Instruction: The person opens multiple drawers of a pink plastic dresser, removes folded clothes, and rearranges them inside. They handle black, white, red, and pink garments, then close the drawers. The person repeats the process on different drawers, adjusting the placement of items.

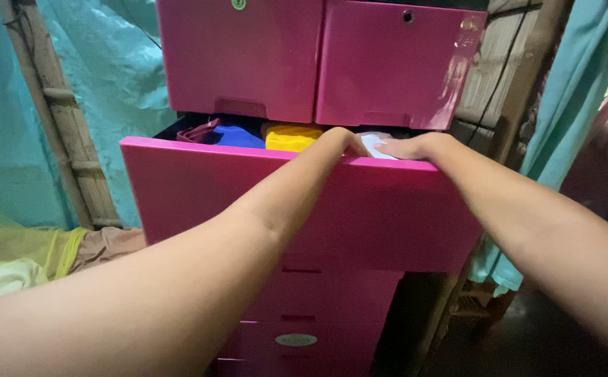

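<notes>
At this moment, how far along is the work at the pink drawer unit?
Done: the wide pink drawer is pulled out, showing folded blue cloth, yellow cloth and a white item. In hand: the left hand and right hand rest over its front rim. Left: the contents sit inside, none lifted; the upper drawers are shut.

Folded clothes point(291, 137) lie in the open drawer point(248, 195), below two shut drawers point(318, 63).
</notes>
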